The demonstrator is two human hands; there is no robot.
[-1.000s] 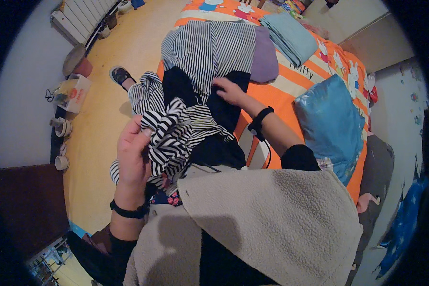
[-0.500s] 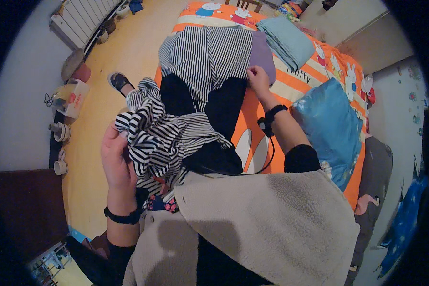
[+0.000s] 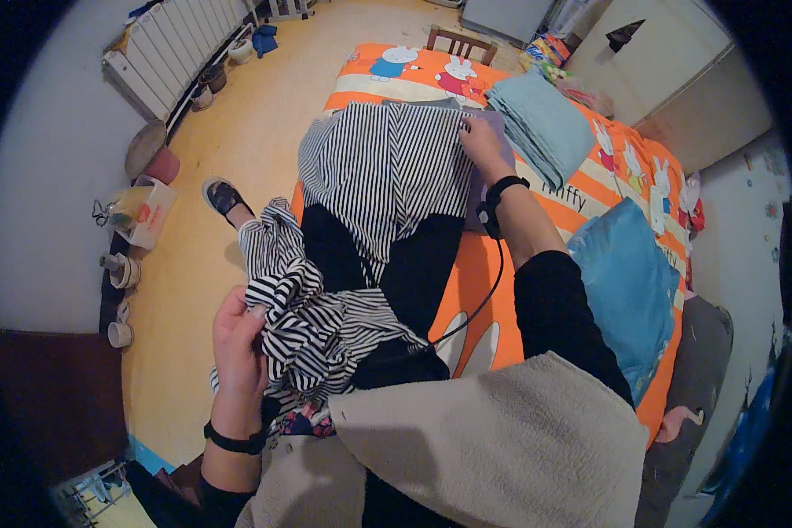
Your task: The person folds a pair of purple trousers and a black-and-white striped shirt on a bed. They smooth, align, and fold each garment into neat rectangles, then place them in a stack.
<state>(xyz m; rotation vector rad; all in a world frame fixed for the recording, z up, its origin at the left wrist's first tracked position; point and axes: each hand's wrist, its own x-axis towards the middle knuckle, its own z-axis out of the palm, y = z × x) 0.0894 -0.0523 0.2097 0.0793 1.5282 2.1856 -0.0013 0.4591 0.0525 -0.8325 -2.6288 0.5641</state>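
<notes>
A black-and-white striped garment with black panels lies spread along an orange bed cover. Its nearer part is bunched into a thick striped bundle. My left hand has its thumb and fingers closed on that bundle at its left side. At the garment's far right corner my right hand pinches the striped edge, arm stretched forward. Purple cloth shows beneath and beside that corner. A beige fleece layer covers my front, and a black cable runs from my right wrist strap.
A folded teal cloth and a shiny blue pillow lie on the bed's right side. A wooden chair stands beyond the bed. Pots, a clear plastic box and a radiator line the left wall. A shoe is beside the bed.
The view has tilted up, showing more of the room's far end. My right hand has moved farther along the garment's right edge to its far corner. My left hand keeps the bundle.
</notes>
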